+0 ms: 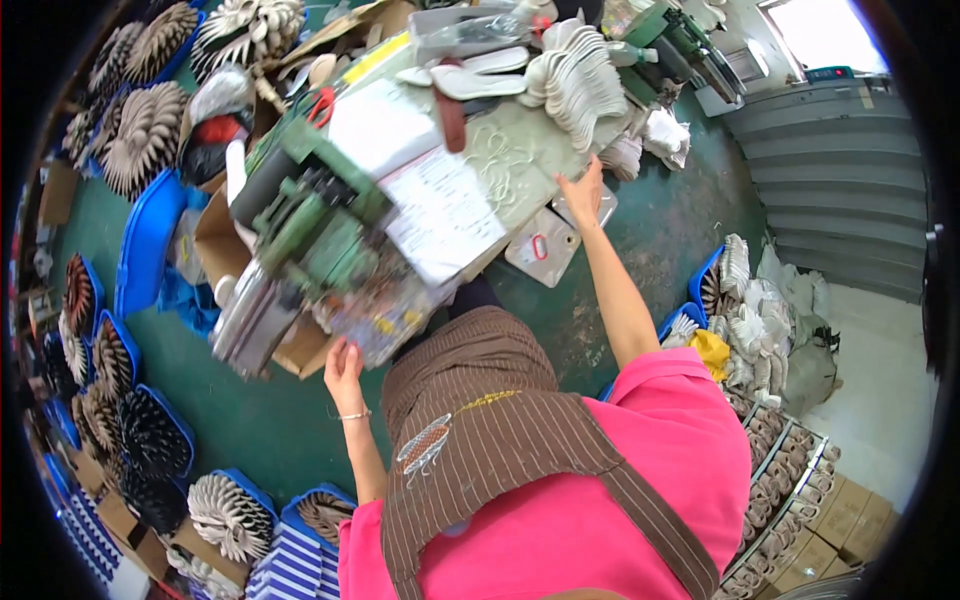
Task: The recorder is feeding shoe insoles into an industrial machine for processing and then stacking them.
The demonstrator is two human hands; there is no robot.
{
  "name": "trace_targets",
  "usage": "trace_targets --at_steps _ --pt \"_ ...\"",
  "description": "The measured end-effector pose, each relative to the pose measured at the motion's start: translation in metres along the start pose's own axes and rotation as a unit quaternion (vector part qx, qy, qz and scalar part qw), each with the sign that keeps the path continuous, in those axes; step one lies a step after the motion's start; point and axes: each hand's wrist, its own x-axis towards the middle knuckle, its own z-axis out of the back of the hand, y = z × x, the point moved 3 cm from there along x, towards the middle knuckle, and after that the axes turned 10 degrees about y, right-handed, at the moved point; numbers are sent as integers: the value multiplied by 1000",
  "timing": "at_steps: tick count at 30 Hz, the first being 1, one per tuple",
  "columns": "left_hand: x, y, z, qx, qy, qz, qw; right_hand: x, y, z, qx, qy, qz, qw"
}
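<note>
My right hand [585, 190] is at the right edge of the worktable [535, 190], fingers apart and holding nothing that I can see. Close beyond it stands a fanned stack of white shoe soles [575, 85]. Low on the left, my left hand [345, 375] hangs with loose fingers beside the table's near corner, close to a clear plastic bag [385, 335] of small bits. A green machine [335, 215] rises above that bag. Pale string loops [492, 165], a printed sheet [440, 215], a dark red strip [450, 115] and two white insoles [480, 78] lie on the tabletop.
A metal stool [545, 255] stands under the table's right edge. Blue bins [150, 245] and fanned shoe parts [145, 140] crowd the left floor. Sacks [800, 320], a shoe rack [770, 500] and cartons [840, 520] are on the right. Another green machine [670, 45] stands behind.
</note>
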Motion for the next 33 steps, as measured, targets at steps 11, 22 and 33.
trace_targets --at_steps 11,22,33 --pt "13 -10 -196 64 106 49 991 243 -52 -26 72 -67 -7 995" --pt "53 -26 -232 107 85 16 990 252 -79 -24 19 -6 34 999" --pt "47 -70 -238 136 70 -13 988 233 -63 56 447 164 -12 879"
